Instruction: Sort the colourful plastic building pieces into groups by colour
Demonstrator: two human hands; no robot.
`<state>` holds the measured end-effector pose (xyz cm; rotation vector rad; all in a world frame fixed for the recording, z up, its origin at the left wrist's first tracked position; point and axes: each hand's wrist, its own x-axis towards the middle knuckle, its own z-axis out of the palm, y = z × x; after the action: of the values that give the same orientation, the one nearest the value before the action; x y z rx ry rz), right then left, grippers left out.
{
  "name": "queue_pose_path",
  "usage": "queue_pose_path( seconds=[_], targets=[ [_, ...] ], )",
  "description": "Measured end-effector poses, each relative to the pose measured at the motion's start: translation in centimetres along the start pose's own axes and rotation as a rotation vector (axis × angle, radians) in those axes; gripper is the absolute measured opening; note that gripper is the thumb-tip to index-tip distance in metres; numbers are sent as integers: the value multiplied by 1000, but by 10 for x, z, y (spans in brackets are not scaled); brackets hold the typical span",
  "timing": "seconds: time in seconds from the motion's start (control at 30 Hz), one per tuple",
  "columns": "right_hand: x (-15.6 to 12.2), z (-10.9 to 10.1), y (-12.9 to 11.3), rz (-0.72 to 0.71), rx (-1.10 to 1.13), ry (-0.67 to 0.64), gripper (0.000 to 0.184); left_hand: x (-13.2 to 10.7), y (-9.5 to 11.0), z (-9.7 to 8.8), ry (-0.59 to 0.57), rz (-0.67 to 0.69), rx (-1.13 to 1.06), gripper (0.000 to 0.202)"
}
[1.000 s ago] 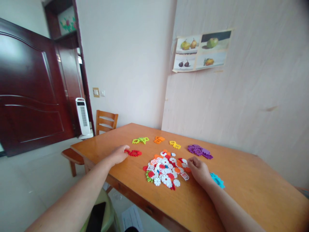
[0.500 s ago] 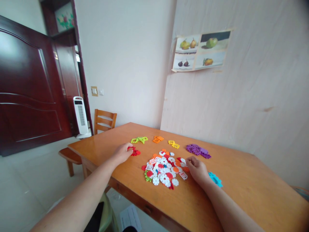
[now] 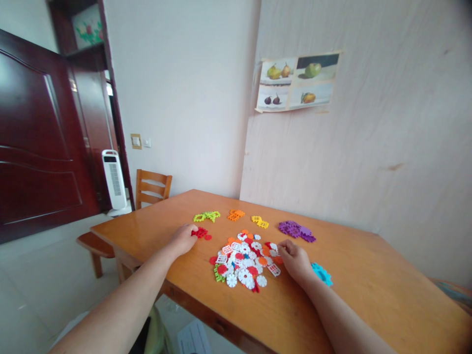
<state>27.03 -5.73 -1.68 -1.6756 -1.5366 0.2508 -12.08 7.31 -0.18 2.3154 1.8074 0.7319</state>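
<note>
My left hand (image 3: 183,240) is at the small group of red plastic building pieces (image 3: 201,233), its fingers closed on a red piece at the near edge. One red disc (image 3: 208,237) lies just right of that group. At the right side of a mixed heap of snowflake discs and window-shaped pieces (image 3: 245,263), mostly white, red and orange, rests my right hand (image 3: 294,256). Its fingers are curled in a pinch by the heap's edge; whatever they hold is hidden. A white window-shaped piece (image 3: 274,269) lies left of this hand.
Behind the heap lie lime-green pieces (image 3: 207,216), orange pieces (image 3: 236,215), yellow pieces (image 3: 260,222) and purple pieces (image 3: 297,230). Blue pieces (image 3: 322,274) sit beside my right forearm. The wooden table (image 3: 368,280) meets the wall behind; a chair (image 3: 153,188) stands at its far left.
The view has shifted slightly, moving everything a little left in the picture. My left hand has drawn back slightly at the red group, showing the red disc apart. My right hand stays by the heap.
</note>
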Motion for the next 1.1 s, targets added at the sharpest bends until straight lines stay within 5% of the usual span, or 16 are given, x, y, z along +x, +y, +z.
queue_pose_path(
  seconds=[0.2, 0.43, 0.67, 1.0, 1.1],
  targets=[
    [0, -1, 0, -6, -28, -11, 29, -8, 23, -5, 107, 10, 98, 23],
    [0, -1, 0, -10, -47, -19, 28, -29, 53, 0, 40, 214, 127, 25],
    [-3, -4, -6, -34, -58, 1, 28, -43, 55, -8, 109, 126, 100, 20],
    [-17, -25, -12, -27, -143, 213, 32, -72, 85, 20, -23, 168, -188, 28],
    [-16, -29, -19, 8, -206, 176, 30, -80, 89, 22, -91, 168, -239, 34]
  ],
)
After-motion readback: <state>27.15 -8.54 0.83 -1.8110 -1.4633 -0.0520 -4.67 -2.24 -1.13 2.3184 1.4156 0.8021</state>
